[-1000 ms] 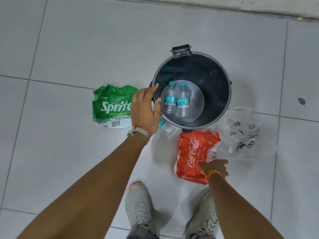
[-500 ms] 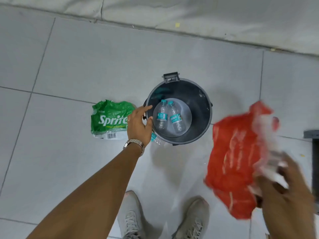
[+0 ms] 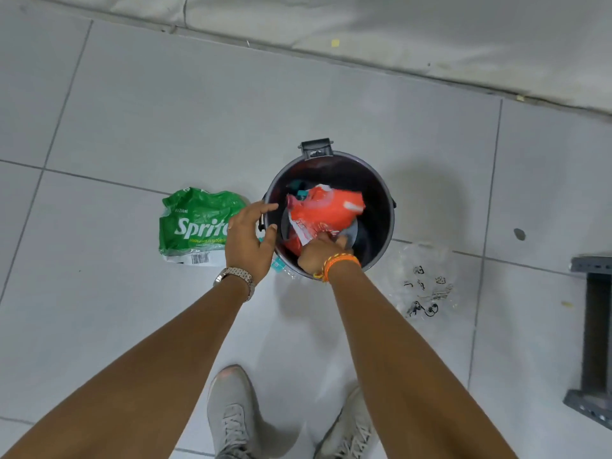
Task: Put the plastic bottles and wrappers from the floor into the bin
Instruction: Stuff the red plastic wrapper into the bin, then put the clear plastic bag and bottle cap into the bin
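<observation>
Fingers of the right hand (image 3: 319,256) are down inside the bin (image 3: 384,226), pressed against the near edge of the red wrapper (image 3: 323,210); the grip seems to pinch the plastic, but the fingertips are hidden behind the knuckles, so I cannot tell for sure whether it is closed on it. An orange band (image 3: 337,264) circles that wrist, level with the bin's near rim.

At the bin's left rim the left hand (image 3: 248,240) has its grip spread, thumb and forefinger apart, the forefinger tip reaching over the rim and nothing held. A metal watch (image 3: 235,278) sits on that wrist.

Inside the bin, the red wrapper lies crumpled and covers most of the bottom; a bit of teal shows at its far left edge, too little to name. Against the outside of the bin's near-left wall lies a clear bottle (image 3: 281,265) with a teal label, mostly hidden by the left hand and the rim.

Left of the bin, on the floor (image 3: 132,120), lies the green Sprite wrapper (image 3: 198,223), its right end covered by the left hand. Right of the bin and slightly nearer is a clear plastic wrapper (image 3: 425,279) with black marks, hard to read. Nearer than the bin stand two grey shoes (image 3: 231,415), cut off by the lower edge. A grey metal frame (image 3: 594,339) is cut off far to the bin's right.
</observation>
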### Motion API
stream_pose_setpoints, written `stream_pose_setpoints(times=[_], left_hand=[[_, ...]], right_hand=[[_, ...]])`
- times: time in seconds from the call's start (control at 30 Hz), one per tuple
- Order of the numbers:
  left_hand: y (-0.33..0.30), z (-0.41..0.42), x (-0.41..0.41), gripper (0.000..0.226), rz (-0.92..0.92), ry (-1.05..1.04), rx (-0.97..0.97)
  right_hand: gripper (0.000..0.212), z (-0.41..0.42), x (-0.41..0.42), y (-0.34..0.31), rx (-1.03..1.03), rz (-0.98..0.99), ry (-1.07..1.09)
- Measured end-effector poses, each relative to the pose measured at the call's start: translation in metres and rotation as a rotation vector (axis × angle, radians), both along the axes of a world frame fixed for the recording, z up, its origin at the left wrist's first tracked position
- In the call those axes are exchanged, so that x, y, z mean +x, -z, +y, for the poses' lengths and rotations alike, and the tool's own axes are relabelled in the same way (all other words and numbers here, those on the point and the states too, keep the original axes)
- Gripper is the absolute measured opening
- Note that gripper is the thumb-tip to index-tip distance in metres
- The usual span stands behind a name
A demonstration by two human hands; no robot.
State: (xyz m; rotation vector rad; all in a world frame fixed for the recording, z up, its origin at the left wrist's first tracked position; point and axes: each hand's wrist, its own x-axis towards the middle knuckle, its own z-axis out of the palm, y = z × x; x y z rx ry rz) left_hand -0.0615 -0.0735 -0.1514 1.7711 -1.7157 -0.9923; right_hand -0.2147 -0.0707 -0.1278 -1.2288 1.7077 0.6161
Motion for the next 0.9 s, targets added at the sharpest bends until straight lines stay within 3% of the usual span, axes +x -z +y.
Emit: stream_pose_setpoints(times=[0.07,0.13,0.23,0.3,0.4,0.43,0.5,0.57,0.7,0.8,0.9], left_hand=[[0.0,-0.002,0.0,0.04,0.01,-0.009,-0.004],[-0.003,-0.001,-0.001,0.039,0.026,-0.021,0.0],[-0.006,-0.003,-0.005,0.039,0.048,-0.037,-0.007],[-0.003,-0.003,-0.005,0.039,0.072,-0.059,-0.01],[0.005,0.0,-0.008,0.04,0.137,-0.115,-0.013],[0.006,0.001,-0.009,0.04,0.16,-0.132,-0.017],[0.01,0.003,-0.01,0.04,0.185,-0.157,-0.034],[0.014,0.003,-0.011,0.039,0.202,-0.163,-0.048],[0.019,0.005,-0.007,0.037,0.203,-0.158,-0.051],[0.016,0.006,-0.007,0.037,0.209,-0.186,-0.019],[0.001,0.008,-0.013,0.038,0.307,-0.323,0.023]], right_hand=[[0.041,0.0,-0.018,-0.023,-0.265,0.008,0.143],[0.029,0.009,-0.05,-0.048,-0.687,0.019,0.489],[0.017,0.049,-0.114,-0.049,-1.069,0.233,0.918],[0.023,0.081,-0.151,-0.012,-0.937,0.32,1.065],[0.093,0.125,-0.177,0.059,-0.296,0.353,0.972],[0.113,0.136,-0.18,0.079,-0.154,0.334,0.904],[0.127,0.15,-0.178,0.115,-0.06,0.296,0.783],[0.112,0.158,-0.172,0.136,-0.131,0.289,0.74],[0.051,0.162,-0.153,0.126,-0.432,0.346,0.828],[0.047,0.143,-0.156,0.072,-0.718,0.359,1.116],[0.054,0.113,-0.15,-0.03,-1.007,0.104,1.23]])
